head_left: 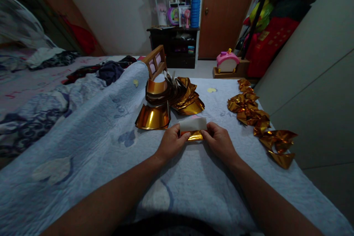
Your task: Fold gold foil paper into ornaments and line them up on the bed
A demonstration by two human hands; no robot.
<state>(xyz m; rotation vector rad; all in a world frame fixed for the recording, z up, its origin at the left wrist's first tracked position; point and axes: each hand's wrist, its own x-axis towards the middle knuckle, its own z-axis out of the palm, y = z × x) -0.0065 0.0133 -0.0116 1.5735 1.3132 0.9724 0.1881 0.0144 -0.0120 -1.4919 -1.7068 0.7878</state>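
Observation:
Between my two hands is a sheet of gold foil paper [195,136], its near edge folded over so a shiny gold strip faces me. The pale inner side of the sheet stands up behind the fold. My left hand [174,139] pinches the left end, thumb on the gold strip. At the right end my right hand [218,138] pinches in the same way. Just beyond my left hand lies a pile of curved gold foil sheets [156,116], fanned out and overlapping. Off to the right, several folded gold foil pieces [249,112] lie in a row along the bed's edge.
A quilt [127,177] with a pale blue pattern covers the bed, raised in a ridge on the left. Rumpled clothes [110,72] lie beyond that ridge. A small wooden rail [156,61] stands behind the pile. A pink toy [227,61] sits past the far edge.

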